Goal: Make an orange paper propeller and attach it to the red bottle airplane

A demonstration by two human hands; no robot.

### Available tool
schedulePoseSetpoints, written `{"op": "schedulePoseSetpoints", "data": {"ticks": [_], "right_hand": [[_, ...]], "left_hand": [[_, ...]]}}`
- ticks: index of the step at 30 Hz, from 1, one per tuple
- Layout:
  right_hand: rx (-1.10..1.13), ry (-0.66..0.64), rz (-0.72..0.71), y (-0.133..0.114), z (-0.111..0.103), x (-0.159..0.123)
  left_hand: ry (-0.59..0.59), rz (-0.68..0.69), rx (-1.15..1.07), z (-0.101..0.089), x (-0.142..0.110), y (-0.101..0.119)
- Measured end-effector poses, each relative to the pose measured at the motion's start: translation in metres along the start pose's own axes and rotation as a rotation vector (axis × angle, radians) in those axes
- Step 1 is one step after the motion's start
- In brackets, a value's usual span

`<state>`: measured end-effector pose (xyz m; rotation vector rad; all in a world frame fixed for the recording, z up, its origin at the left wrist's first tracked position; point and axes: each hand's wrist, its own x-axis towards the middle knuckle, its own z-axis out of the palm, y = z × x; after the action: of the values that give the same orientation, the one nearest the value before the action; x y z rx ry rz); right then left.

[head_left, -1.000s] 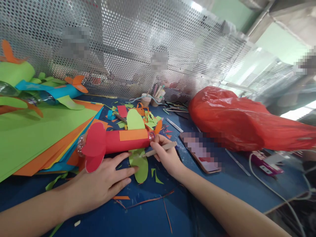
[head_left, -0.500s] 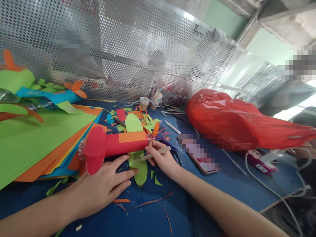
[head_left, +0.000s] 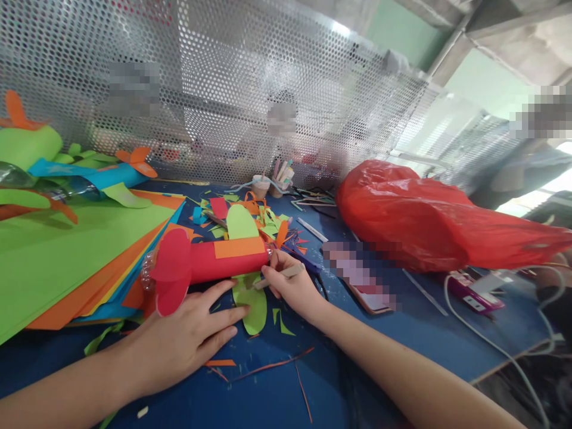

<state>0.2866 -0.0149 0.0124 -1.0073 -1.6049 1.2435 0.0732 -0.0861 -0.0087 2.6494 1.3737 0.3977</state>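
A paper plane model (head_left: 203, 262) lies on its side across the table, built on a clear bottle wrapped in red paper. It has an orange band (head_left: 239, 247), red tail pieces (head_left: 172, 268) and light green wings. My left hand (head_left: 196, 328) lies flat with fingers spread, its fingertips on the near green wing (head_left: 252, 316). In my right hand (head_left: 290, 286) is a pale pen (head_left: 288, 273), pinched between thumb and fingers, its tip at that wing. The far green wing (head_left: 242, 223) sticks out behind the red body.
Coloured paper sheets (head_left: 89, 256) are stacked at left, with other paper-wrapped bottle planes (head_left: 120, 176) behind. Paper scraps (head_left: 263, 217) lie beyond the model. To the right are a phone (head_left: 357, 277), a red plastic bag (head_left: 424, 220) and a white cable (head_left: 482, 351). A perforated metal screen (head_left: 223, 89) stands behind.
The pen and my right fingers have shifted slightly over the near green wing. My left hand and the plane model stay where they were.
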Motion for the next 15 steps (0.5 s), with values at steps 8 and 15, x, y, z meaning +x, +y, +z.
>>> {"op": "schedulePoseSetpoints", "data": {"ticks": [8,15], "right_hand": [[-0.016,-0.019,0.001,0.0014,-0.0004,0.0004],[-0.035,-0.017,0.012,-0.0002,-0.0007,0.0002]], "left_hand": [[0.015,-0.006,0.02,0.0008,-0.001,-0.0008],[-0.006,-0.001,0.032,0.0014,-0.001,-0.001]]}}
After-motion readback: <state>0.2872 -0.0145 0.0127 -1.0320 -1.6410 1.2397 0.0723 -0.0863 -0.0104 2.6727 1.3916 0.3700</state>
